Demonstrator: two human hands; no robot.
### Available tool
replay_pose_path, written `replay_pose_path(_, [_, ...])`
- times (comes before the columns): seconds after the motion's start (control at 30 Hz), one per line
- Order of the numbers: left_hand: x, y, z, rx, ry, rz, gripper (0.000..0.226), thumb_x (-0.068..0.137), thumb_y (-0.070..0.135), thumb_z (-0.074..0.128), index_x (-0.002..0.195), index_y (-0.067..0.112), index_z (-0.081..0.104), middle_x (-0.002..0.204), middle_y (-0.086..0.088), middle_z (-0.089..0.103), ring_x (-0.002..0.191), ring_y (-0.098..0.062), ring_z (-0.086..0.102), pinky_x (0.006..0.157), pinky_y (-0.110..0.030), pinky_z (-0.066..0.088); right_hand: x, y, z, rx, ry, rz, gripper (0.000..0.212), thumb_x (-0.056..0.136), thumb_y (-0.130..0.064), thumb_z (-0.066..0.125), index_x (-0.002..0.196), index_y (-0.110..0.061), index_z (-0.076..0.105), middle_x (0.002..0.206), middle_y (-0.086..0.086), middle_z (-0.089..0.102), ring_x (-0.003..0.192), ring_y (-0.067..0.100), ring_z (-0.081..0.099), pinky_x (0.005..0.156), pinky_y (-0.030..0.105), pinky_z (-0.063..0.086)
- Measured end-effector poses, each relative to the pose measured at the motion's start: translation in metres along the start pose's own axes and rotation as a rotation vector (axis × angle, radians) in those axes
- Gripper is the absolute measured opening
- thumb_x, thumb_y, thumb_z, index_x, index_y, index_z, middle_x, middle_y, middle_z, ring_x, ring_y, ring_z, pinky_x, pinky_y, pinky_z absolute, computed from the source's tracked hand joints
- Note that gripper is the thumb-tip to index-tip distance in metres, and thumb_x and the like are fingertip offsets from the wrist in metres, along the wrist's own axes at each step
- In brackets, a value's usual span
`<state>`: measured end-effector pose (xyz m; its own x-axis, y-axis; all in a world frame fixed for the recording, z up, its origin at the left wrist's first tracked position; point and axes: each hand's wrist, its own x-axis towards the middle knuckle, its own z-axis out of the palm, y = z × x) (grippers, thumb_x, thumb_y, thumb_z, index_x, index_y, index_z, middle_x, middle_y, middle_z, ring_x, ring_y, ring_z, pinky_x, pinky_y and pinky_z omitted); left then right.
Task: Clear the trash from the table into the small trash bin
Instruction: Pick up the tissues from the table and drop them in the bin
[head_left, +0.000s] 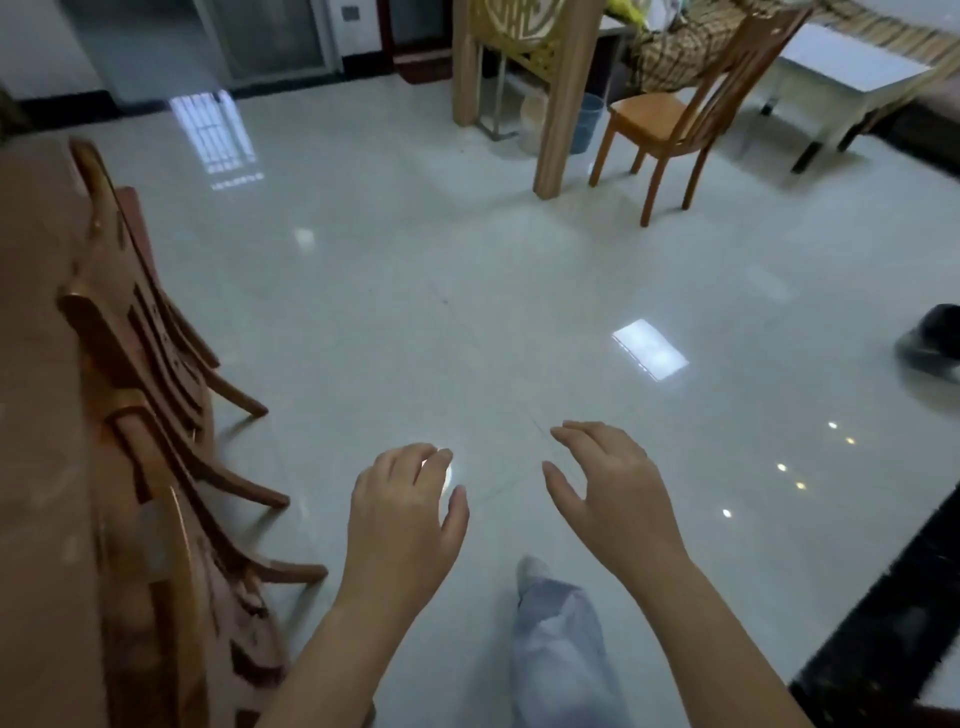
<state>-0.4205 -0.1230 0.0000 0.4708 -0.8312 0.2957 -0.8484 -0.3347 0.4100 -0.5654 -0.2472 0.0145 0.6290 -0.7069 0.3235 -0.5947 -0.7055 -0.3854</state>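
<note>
My left hand (405, 514) and my right hand (613, 488) hover side by side over the glossy floor, palms down, fingers loosely curled, holding nothing. A brown wooden table (36, 364) runs along the left edge; no trash shows on its visible part. A blurred dark round object with a pale rim, possibly a bin (932, 345), sits on the floor at the right edge. A blue bin (589, 122) stands far back beside a wooden post.
Wooden chairs (156, 395) line the table's right side. My leg in light trousers (558, 649) steps forward. An orange chair (691, 109), a wooden post (563, 98) and a white low table (852, 78) stand at the back. A black floor strip (883, 634) runs bottom right.
</note>
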Motion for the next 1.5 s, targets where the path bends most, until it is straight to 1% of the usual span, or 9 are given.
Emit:
replay_pose_path(0.27, [0.151, -0.032, 0.013, 0.110, 0.092, -0.237, 0.041, 0.080, 0.031, 0.043, 0.099, 0.004, 0.067, 0.096, -0.011, 0.067, 0.087, -0.030, 0.061, 0.073, -0.039, 0.048, 0.193, 0.038, 0.043, 0.103, -0.089, -0.218, 0.039, 0.079, -0.035, 0.046, 0.097, -0.007, 0.067, 0.097, 0.009, 0.069, 0.089, 0.028, 0.064, 0.078, 0.039, 0.050])
replay_pose_path(0.5, [0.251, -0.075, 0.000, 0.199, 0.164, -0.403, 0.042, 0.082, 0.033, 0.041, 0.103, 0.006, 0.066, 0.100, -0.009, 0.067, 0.093, -0.027, 0.061, 0.077, -0.040, 0.048, 0.342, 0.033, 0.086, 0.155, -0.103, -0.358, 0.037, 0.079, -0.034, 0.049, 0.098, -0.007, 0.067, 0.097, 0.009, 0.069, 0.089, 0.028, 0.064, 0.077, 0.038, 0.049])
replay_pose_path(0.63, [0.281, -0.121, -0.007, 0.241, 0.182, -0.528, 0.039, 0.082, 0.032, 0.043, 0.101, 0.006, 0.067, 0.099, -0.008, 0.067, 0.093, -0.027, 0.062, 0.077, -0.041, 0.048, 0.403, -0.002, 0.128, 0.201, -0.142, -0.454, 0.029, 0.075, -0.024, 0.060, 0.095, -0.005, 0.067, 0.095, 0.010, 0.069, 0.086, 0.029, 0.064, 0.076, 0.036, 0.049])
replay_pose_path(0.77, [0.320, -0.181, -0.011, 0.229, 0.181, -0.599, 0.035, 0.081, 0.030, 0.048, 0.097, 0.007, 0.067, 0.097, -0.008, 0.068, 0.090, -0.028, 0.062, 0.075, -0.042, 0.050, 0.458, -0.046, 0.178, 0.235, -0.177, -0.544, 0.030, 0.077, -0.027, 0.057, 0.095, -0.006, 0.067, 0.095, 0.010, 0.069, 0.085, 0.028, 0.064, 0.075, 0.035, 0.050])
replay_pose_path(0.97, [0.390, -0.289, -0.047, 0.241, 0.263, -0.652, 0.027, 0.080, 0.023, 0.063, 0.103, 0.009, 0.065, 0.102, -0.007, 0.066, 0.096, -0.027, 0.060, 0.082, -0.043, 0.046, 0.548, -0.124, 0.246, 0.248, -0.238, -0.570, 0.031, 0.078, -0.029, 0.056, 0.095, -0.006, 0.067, 0.094, 0.010, 0.069, 0.085, 0.028, 0.065, 0.074, 0.035, 0.050])
replay_pose_path(1.13, [0.453, -0.374, -0.082, 0.243, 0.303, -0.605, 0.040, 0.082, 0.032, 0.041, 0.102, 0.008, 0.065, 0.100, -0.006, 0.067, 0.095, -0.025, 0.060, 0.081, -0.039, 0.047, 0.624, -0.198, 0.294, 0.281, -0.220, -0.609, 0.040, 0.080, -0.034, 0.045, 0.096, -0.005, 0.067, 0.094, 0.010, 0.069, 0.084, 0.028, 0.064, 0.074, 0.032, 0.048])
replay_pose_path(1.27, [0.497, -0.428, -0.089, 0.211, 0.328, -0.641, 0.031, 0.080, 0.024, 0.053, 0.102, 0.006, 0.065, 0.100, -0.009, 0.066, 0.094, -0.027, 0.060, 0.082, -0.042, 0.047, 0.671, -0.229, 0.335, 0.291, -0.258, -0.611, 0.039, 0.080, -0.035, 0.045, 0.097, -0.006, 0.067, 0.095, 0.009, 0.069, 0.085, 0.027, 0.064, 0.073, 0.033, 0.049])
replay_pose_path(1.4, [0.540, -0.486, -0.086, 0.238, 0.307, -0.659, 0.030, 0.079, 0.025, 0.053, 0.103, 0.009, 0.065, 0.101, -0.005, 0.066, 0.094, -0.025, 0.060, 0.080, -0.035, 0.043, 0.734, -0.247, 0.382, 0.260, -0.306, -0.598, 0.030, 0.077, -0.027, 0.057, 0.096, -0.005, 0.067, 0.094, 0.010, 0.069, 0.083, 0.030, 0.065, 0.072, 0.036, 0.050])
replay_pose_path(1.5, [0.577, -0.532, -0.086, 0.262, 0.333, -0.733, 0.032, 0.079, 0.025, 0.051, 0.103, 0.009, 0.065, 0.101, -0.005, 0.066, 0.094, -0.027, 0.060, 0.078, -0.039, 0.047, 0.791, -0.268, 0.419, 0.270, -0.324, -0.630, 0.030, 0.076, -0.025, 0.059, 0.096, -0.005, 0.067, 0.094, 0.011, 0.069, 0.084, 0.031, 0.064, 0.071, 0.038, 0.052])
